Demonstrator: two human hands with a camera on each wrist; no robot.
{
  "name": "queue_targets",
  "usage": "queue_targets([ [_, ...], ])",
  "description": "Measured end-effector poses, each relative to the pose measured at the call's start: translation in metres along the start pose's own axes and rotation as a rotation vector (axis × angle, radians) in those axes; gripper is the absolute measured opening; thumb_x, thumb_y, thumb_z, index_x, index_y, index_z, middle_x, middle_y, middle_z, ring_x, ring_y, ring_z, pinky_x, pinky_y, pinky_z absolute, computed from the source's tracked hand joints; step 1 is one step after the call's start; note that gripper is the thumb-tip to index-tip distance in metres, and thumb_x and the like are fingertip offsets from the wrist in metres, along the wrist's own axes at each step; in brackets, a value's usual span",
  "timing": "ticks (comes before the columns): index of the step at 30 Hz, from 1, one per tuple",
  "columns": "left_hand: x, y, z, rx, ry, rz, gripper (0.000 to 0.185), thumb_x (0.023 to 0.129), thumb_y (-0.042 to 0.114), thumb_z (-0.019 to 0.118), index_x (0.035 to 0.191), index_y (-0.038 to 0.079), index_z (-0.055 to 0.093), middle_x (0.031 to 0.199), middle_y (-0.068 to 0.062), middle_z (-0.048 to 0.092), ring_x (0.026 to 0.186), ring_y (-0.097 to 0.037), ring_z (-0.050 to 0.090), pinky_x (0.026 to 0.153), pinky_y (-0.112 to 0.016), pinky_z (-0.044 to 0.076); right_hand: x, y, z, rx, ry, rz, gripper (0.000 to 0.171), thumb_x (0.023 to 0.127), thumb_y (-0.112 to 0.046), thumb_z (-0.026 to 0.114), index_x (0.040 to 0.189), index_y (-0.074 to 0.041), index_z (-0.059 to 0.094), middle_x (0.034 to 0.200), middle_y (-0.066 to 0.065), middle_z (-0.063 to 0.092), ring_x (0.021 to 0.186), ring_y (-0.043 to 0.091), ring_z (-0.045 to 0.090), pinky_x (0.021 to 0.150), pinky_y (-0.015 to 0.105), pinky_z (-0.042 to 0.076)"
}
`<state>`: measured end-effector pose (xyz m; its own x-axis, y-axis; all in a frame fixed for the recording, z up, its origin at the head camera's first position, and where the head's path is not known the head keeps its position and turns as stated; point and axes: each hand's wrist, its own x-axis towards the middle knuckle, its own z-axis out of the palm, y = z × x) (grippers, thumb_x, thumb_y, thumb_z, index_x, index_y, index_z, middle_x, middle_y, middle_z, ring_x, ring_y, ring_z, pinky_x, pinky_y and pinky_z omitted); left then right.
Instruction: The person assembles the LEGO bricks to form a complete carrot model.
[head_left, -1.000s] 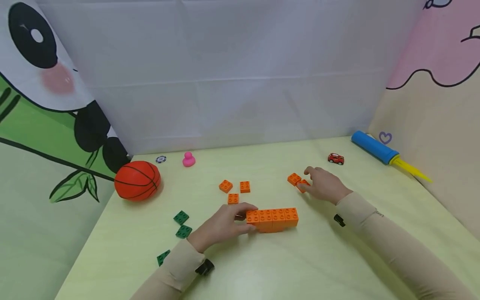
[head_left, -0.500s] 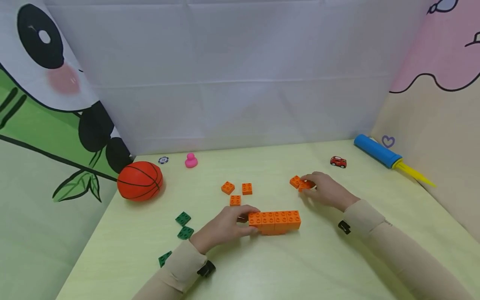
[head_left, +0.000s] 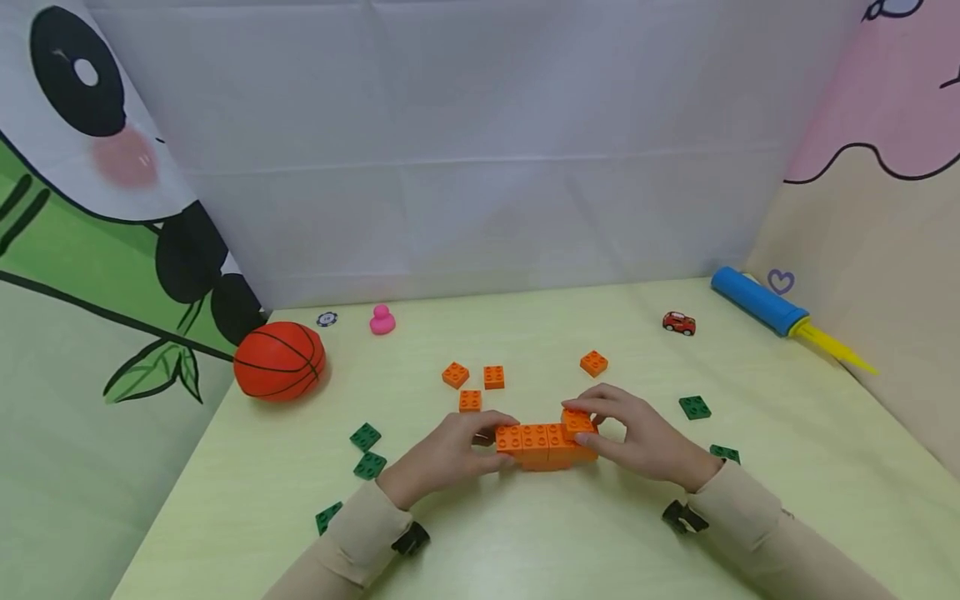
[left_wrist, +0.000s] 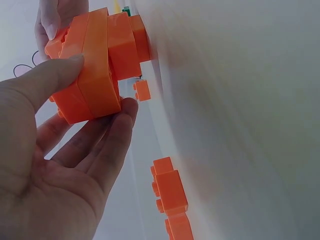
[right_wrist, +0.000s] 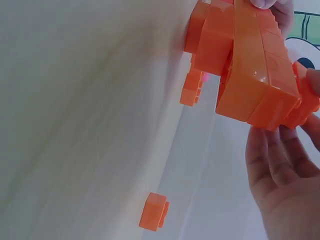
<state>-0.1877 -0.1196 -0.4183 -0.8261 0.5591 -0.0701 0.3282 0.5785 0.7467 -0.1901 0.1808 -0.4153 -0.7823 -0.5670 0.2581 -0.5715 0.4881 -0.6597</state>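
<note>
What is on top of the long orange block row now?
One small orange brick sits on the right end of the long orange block row, held by the right hand. Whether it is pressed fully down is hidden by the fingers.

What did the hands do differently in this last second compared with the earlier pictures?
The right hand picked up a small orange brick from beside the loose orange brick farther back, carried it toward the person, and now holds it on the right end of the orange block row. The left hand kept gripping the row's left end. Basketball, toy car and pump stayed put.
</note>
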Motion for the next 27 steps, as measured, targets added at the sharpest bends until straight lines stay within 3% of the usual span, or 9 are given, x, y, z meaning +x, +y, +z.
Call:
queue_targets([
  [11, -0.0012, -0.0006, 0.0003, 0.011, -0.004, 0.006, 0.042, 0.091, 0.030, 0.074, 0.131, 0.025, 0.064, 0.123, 0.014, 0.065, 0.107, -0.006, 0.062, 0.097, -0.032, 0.051, -0.0013, 0.0007, -0.0008, 0.034, -0.056, -0.008, 0.043, 0.093, -0.039, 0.070, 0.132, -0.023, 0.065, 0.121, -0.013, 0.059, 0.108, 0.009, 0.056, 0.092, 0.034, 0.053],
  [18, -0.0025, -0.0001, 0.0003, 0.025, -0.002, 0.010, 0.045, 0.091, 0.034, 0.075, 0.133, 0.025, 0.063, 0.125, 0.014, 0.064, 0.107, -0.006, 0.061, 0.097, -0.031, 0.051, -0.0010, 0.0007, -0.0025, 0.036, -0.090, 0.004, 0.047, 0.093, -0.041, 0.069, 0.134, -0.019, 0.064, 0.111, -0.014, 0.060, 0.099, 0.009, 0.056, 0.085, 0.037, 0.054],
  [27, -0.0009, -0.0012, -0.0003, 0.031, 0.008, -0.012, 0.045, 0.089, 0.037, 0.075, 0.131, 0.025, 0.064, 0.122, 0.013, 0.066, 0.107, -0.008, 0.062, 0.097, -0.033, 0.052, 0.0006, -0.0002, -0.0027, 0.043, -0.108, 0.011, 0.048, 0.092, -0.040, 0.070, 0.135, -0.018, 0.063, 0.110, -0.014, 0.060, 0.098, 0.010, 0.054, 0.084, 0.037, 0.054],
])
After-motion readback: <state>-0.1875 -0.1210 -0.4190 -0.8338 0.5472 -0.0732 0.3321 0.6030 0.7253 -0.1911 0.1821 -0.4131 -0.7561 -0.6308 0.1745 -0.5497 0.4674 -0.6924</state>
